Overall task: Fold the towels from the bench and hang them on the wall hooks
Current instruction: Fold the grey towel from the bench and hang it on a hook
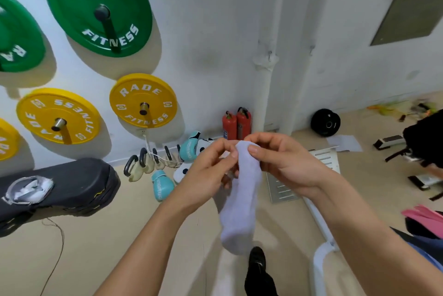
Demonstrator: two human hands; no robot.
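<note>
Both hands are holding a small white terry-cloth towel (242,200) up in the air at chest height, well away from the floor, so that its length is hanging free and gravity is pulling it straight. The left hand (208,171) is pinching the upper edge from the left, thumb in front of the cloth and the other fingers (229,177) curling behind it. The right hand (285,164) is gripping the very top from the right, its thumb pressing on the front face just beside the left thumb, with the remaining fingers wrapping over the folded crown. So both sets of fingers are narrow and closed on cloth, almost touching each other at the top.

The towel already looks doubled into a narrow strip, which suggests the folding is near its end and the fingers are working at the top, perhaps squaring the edges or readying the part that would go over a hook.

Above the fingers, on the white pipe (266,75) in the corner, a small metal hook (270,55) is sticking out; a second one (311,50) is showing further right. Either seems a likely target, though both are small and blurred.

Left of the fingers, a black padded counter (72,185) is carrying a crumpled pale cloth (30,190), probably another towel waiting.
</note>
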